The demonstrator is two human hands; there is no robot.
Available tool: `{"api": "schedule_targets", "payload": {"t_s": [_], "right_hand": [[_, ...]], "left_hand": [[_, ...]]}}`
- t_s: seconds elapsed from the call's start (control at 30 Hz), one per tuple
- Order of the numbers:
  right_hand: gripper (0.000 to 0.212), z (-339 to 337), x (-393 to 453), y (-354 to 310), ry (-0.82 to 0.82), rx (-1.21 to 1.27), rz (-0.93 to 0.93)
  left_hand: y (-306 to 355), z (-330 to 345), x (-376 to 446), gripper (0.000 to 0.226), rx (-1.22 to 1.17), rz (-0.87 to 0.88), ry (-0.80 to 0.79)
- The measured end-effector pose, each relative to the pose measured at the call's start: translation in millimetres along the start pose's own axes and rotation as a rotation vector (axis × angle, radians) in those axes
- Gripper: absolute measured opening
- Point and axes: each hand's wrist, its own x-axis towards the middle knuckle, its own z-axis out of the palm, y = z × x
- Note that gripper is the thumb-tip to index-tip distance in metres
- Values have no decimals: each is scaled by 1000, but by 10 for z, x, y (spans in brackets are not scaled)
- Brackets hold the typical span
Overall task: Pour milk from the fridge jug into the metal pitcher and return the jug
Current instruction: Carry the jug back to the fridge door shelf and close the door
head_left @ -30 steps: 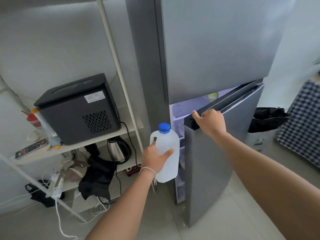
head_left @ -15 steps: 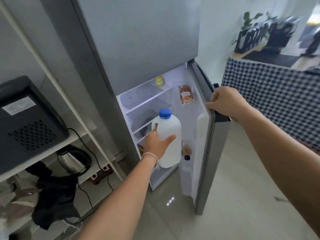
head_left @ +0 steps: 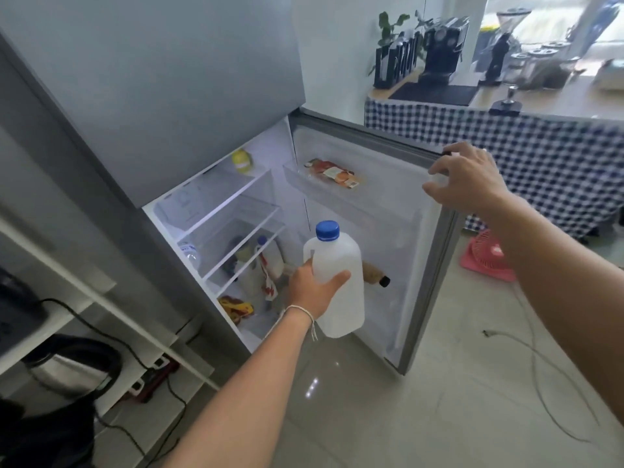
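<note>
A translucent white milk jug [head_left: 341, 265] with a blue cap is held upright by my left hand [head_left: 312, 288], which grips its handle side. The jug hangs in front of the open lower fridge compartment [head_left: 236, 224], close to the inside of the fridge door [head_left: 388, 211]. My right hand [head_left: 466, 177] hovers at the top outer corner of the open door with fingers spread, and I cannot tell whether it touches the edge. No metal pitcher can be made out in view.
Fridge shelves hold bottles and packets; a dark-capped bottle [head_left: 374, 275] lies in the door rack. A checked-cloth counter [head_left: 506, 143] with coffee gear stands behind the door. A red fan [head_left: 489, 256] and cables lie on the floor; a shelf with a kettle [head_left: 74, 369] is left.
The fridge door swung from barely ajar to wide open. My right hand loosened from gripping the door's top edge to spread fingers. The jug came in front of the open compartment.
</note>
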Motion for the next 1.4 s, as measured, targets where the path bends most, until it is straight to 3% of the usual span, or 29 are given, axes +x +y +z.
{"api": "schedule_targets", "payload": {"t_s": [0.1, 0.23, 0.27, 0.33, 0.43, 0.5, 0.67, 0.83, 0.93, 1.13, 1.2, 1.33, 1.4], "right_hand": [[36, 83, 42, 91, 77, 82, -2], [25, 617, -498, -162, 429, 417, -48], [23, 871, -687, -278, 408, 472, -67], [30, 1443, -998, -482, 163, 583, -27], [64, 2094, -1224, -640, -327, 812, 118], [79, 2372, -1199, -629, -439, 927, 174], [65, 2982, -1047, -259, -459, 1064, 303], [73, 3826, -867, 252, -429, 1142, 354], [89, 4296, -859, 402, -323, 1146, 454], [82, 5040, -800, 554, -139, 1119, 533], [85, 5225, -731, 624, -102, 1078, 549], [63, 5487, -527, 739, -106, 993, 600], [71, 5597, -415, 794, -149, 971, 614]], "left_hand": [[-71, 35, 82, 60, 1, 2, -21], [-282, 134, 202, 60, -17, -9, -49], [-357, 178, 228, 60, -21, -18, -50], [-496, 286, 266, 58, -18, -35, -56], [-695, 486, 344, 58, -4, -40, -119], [-837, 627, 456, 56, 20, -38, -171], [-1238, 1093, 930, 43, 67, -2, -361], [-1828, 1750, 1473, 82, 215, 92, -539], [-2195, 2052, 1819, 79, 259, 207, -610], [-2837, 2543, 2361, 78, 391, 281, -653], [-2929, 2712, 2517, 77, 410, 275, -679], [-3060, 2997, 2751, 77, 398, 169, -731], [-3117, 3110, 2815, 77, 350, 82, -738]]}}
